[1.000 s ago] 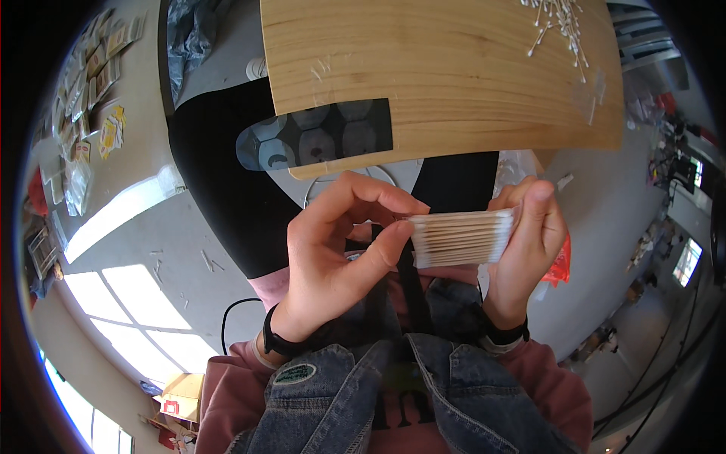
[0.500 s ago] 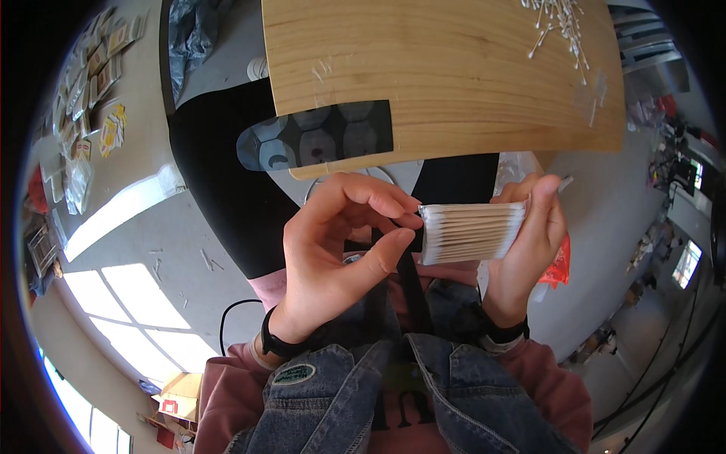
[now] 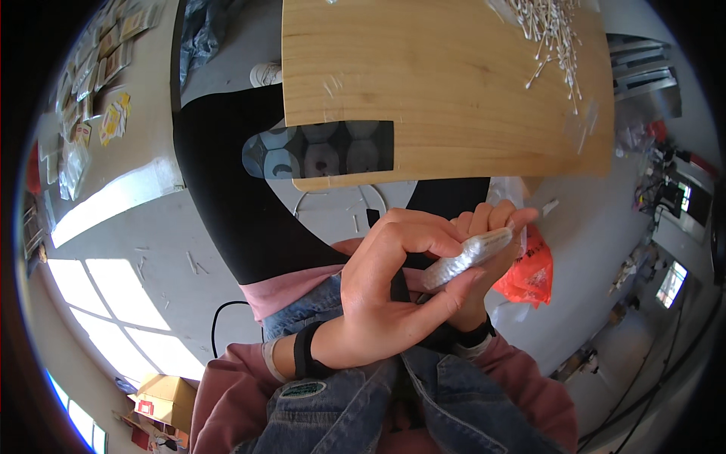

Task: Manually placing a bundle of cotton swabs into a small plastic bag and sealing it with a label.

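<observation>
Swab pack [image 3: 475,253] sits pinched in my left hand [image 3: 386,291], its visible long side slanting up and right from that grip to my right hand [image 3: 497,266], which I see holding its far end.

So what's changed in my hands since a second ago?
The cotton swab pack turned from showing its sticks to showing its white tips. Your left hand moved right and now pinches it. Your right hand still holds it; loose cotton swabs stay piled on the wooden table.
</observation>
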`<action>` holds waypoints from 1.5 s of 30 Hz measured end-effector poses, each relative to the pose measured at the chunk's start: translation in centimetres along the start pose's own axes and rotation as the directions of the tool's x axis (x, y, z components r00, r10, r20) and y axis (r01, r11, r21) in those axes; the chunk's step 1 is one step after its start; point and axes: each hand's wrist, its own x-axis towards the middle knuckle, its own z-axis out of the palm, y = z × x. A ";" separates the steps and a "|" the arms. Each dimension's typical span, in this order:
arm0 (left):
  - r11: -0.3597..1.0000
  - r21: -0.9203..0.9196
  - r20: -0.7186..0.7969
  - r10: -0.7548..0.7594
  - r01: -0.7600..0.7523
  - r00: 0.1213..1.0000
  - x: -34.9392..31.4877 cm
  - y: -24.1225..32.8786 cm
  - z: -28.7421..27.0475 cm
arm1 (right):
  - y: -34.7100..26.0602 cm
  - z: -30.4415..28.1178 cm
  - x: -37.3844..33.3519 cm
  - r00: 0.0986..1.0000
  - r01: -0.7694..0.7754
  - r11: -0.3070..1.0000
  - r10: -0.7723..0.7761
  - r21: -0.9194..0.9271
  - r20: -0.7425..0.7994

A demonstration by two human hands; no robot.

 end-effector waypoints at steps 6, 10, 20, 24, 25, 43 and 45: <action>0.997 0.040 -0.012 0.073 -0.073 0.997 0.3 0.4 0.9 | 0.1 1.0 -0.3 0.937 -0.351 0.837 0.316 0.421 0.153; 0.995 0.038 -0.027 0.092 -0.091 0.995 0.2 0.3 1.0 | -0.2 2.4 -0.5 0.900 -0.359 0.683 0.434 0.636 0.042; 0.988 0.134 -0.017 0.082 -0.079 0.996 0.5 0.6 0.6 | 0.3 -0.4 0.1 0.963 -0.260 0.925 0.228 0.275 0.146; 0.985 0.152 -0.018 0.088 -0.084 0.996 0.5 0.2 0.4 | -0.2 1.0 -0.2 0.999 0.031 0.999 -0.031 -0.012 -0.008; 0.990 0.132 -0.024 0.058 -0.055 0.998 0.5 0.1 0.4 | -0.4 1.3 -0.2 0.992 0.118 0.991 -0.120 -0.065 -0.041; 0.962 -0.029 -0.021 -0.271 0.270 0.962 0.4 -0.1 -0.1 | -1.4 0.2 0.3 0.878 0.471 0.810 -0.467 -0.348 0.102; 0.963 -0.035 -0.021 -0.268 0.267 0.963 0.3 -0.3 -0.1 | -1.5 0.4 0.3 0.887 0.453 0.820 -0.454 -0.351 0.084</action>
